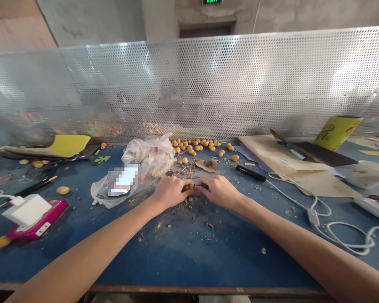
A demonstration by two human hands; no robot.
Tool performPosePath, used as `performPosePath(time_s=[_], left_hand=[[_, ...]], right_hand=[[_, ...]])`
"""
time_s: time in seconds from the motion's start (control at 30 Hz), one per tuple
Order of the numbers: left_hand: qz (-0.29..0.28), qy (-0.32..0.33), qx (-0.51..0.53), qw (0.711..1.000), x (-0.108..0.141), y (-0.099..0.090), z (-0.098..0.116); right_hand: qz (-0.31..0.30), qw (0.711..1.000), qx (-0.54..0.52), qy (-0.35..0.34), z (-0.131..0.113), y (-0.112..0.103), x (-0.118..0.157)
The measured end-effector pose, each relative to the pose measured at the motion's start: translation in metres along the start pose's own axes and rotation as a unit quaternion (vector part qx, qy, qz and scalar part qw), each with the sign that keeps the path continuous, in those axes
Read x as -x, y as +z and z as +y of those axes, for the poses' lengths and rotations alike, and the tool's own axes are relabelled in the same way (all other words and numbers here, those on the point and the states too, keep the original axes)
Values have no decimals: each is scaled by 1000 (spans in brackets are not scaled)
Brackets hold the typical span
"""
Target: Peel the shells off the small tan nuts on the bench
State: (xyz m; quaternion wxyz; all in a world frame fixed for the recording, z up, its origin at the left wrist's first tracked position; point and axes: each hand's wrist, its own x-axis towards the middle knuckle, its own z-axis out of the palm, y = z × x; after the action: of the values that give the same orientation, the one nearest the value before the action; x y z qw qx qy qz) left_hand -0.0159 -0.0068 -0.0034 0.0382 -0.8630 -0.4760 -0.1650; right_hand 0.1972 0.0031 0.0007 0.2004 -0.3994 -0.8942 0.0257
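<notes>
**Q:** State of the hands?

**A:** Left hand (169, 192) and right hand (219, 192) are closed, fingertips grasping a tan fruit (188, 186) between them, equally near. Its long axis is hidden.

**Q:** Surroundings, near to far?

**A:** Scraps (206, 225) lie on the blue bench (227, 261). Farther off are a bag (148, 155), left, and a fruit pile (196, 145), right.

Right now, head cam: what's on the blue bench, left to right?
white plastic charger block → oval tan seed → left hand → right hand → black cylindrical marker → coiled white cable
</notes>
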Motion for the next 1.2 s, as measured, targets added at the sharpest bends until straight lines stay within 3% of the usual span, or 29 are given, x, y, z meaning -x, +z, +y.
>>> performPosePath(time_s=[0.33,0.57,1.07,1.2], left_hand=[[5,-5,-5,1000,1,1,0],[-3,-11,2,1000,0,0,1],[-2,-27,-1,1000,0,2,2],[0,-27,2,1000,0,2,2]], right_hand=[[10,1000,-5,8,1,-1,0],[33,997,26,-64,4,-5,-1],[-20,995,-65,-78,6,-7,2],[-38,994,-90,-48,7,-15,3]])
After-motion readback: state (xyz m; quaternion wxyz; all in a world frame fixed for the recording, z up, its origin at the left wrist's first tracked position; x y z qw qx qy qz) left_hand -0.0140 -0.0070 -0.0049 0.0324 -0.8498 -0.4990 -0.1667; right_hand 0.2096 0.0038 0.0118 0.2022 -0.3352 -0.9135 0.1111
